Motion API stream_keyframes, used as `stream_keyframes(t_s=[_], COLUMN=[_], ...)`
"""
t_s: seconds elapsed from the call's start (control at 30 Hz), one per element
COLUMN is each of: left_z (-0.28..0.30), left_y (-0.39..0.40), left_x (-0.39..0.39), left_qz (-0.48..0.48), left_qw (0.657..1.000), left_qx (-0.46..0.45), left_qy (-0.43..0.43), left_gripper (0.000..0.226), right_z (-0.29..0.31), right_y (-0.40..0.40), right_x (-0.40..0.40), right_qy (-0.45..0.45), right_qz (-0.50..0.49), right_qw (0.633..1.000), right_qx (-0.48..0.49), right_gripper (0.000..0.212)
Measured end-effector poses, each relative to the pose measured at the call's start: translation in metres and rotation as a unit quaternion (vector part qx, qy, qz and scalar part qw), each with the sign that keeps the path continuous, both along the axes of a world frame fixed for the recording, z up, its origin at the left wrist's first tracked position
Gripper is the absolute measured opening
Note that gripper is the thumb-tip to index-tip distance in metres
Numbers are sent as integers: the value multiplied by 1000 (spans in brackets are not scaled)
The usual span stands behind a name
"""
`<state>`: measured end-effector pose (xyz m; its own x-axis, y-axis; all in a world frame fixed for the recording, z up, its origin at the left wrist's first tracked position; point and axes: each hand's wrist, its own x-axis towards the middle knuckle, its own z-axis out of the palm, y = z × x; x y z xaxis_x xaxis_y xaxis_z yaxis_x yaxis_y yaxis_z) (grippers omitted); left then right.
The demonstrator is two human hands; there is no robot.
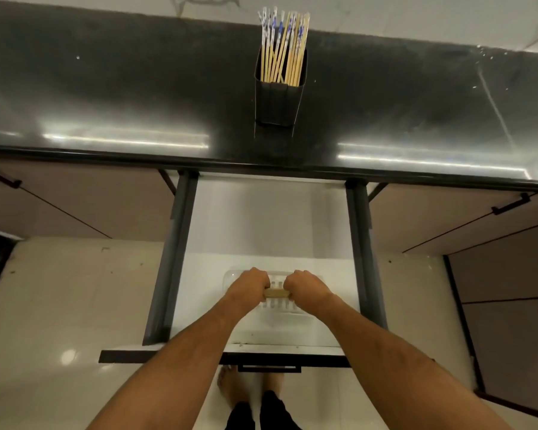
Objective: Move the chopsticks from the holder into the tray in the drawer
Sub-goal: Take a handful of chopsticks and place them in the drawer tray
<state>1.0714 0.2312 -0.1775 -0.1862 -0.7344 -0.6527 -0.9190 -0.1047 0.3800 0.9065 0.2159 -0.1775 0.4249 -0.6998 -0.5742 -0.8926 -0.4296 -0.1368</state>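
A: What do the two hands hold?

B: The left hand (251,282) and the right hand (302,283) are both curled round one bundle of chopsticks (276,294). The bundle lies crosswise between the fists; only its short middle stretch shows, tan in colour, and how many sticks it has cannot be told.

A: Where does that bundle sit relative to the tray?

B: It is over the clear tray (280,315), which rests on the white floor of the open drawer (261,231). The tray has a row of slots across it and its near edge shows below the wrists. Whether the bundle touches the tray cannot be told, since the fists cover the contact.

A: And the remaining chopsticks?

B: The remaining chopsticks (284,48) stand upright in the dark holder (277,103), well apart from the hands. Their tops fan out above the rim; several carry blue-and-white patterned ends, the others are plain bamboo. The holder stands on the dark countertop (121,88), near its back edge and roughly in line with the drawer.

A: What frames the drawer?

B: Dark side rails run along the left and right of the drawer, and its dark front panel (168,356) with a bar handle lies nearest the person. Cabinet doors (75,206) flank it on either side under the counter. The person's bare feet (230,386) show on the pale tiled floor (75,305) below the drawer front.
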Motion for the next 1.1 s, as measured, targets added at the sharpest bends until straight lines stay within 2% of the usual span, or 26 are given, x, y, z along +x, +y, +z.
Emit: stream_keyframes(t_s=[0.2,0.53,0.77,0.83,1.1], left_z=[-15,-24,-29,-31,-29], left_y=[10,20,26,30,33], left_x=[-1,7,16,19,21], left_qz=[6,-3,0,7,30], left_qw=[1000,999,992,990,992], left_qx=[2,-46,-124,-140,-125], left_qy=[5,16,11,5,5], left_gripper=[21,18,30,27,21], right_z=[-15,-22,-22,-23,-25], right_y=[2,8,7,9,11], right_x=[2,-2,-8,-8,-7], right_qy=[-12,-2,15,14,1], right_qz=[-16,-4,16,17,7], right_qw=[999,1000,998,997,999], right_qx=[46,-6,-62,-67,-50], right_gripper=[15,17,17,18,21])
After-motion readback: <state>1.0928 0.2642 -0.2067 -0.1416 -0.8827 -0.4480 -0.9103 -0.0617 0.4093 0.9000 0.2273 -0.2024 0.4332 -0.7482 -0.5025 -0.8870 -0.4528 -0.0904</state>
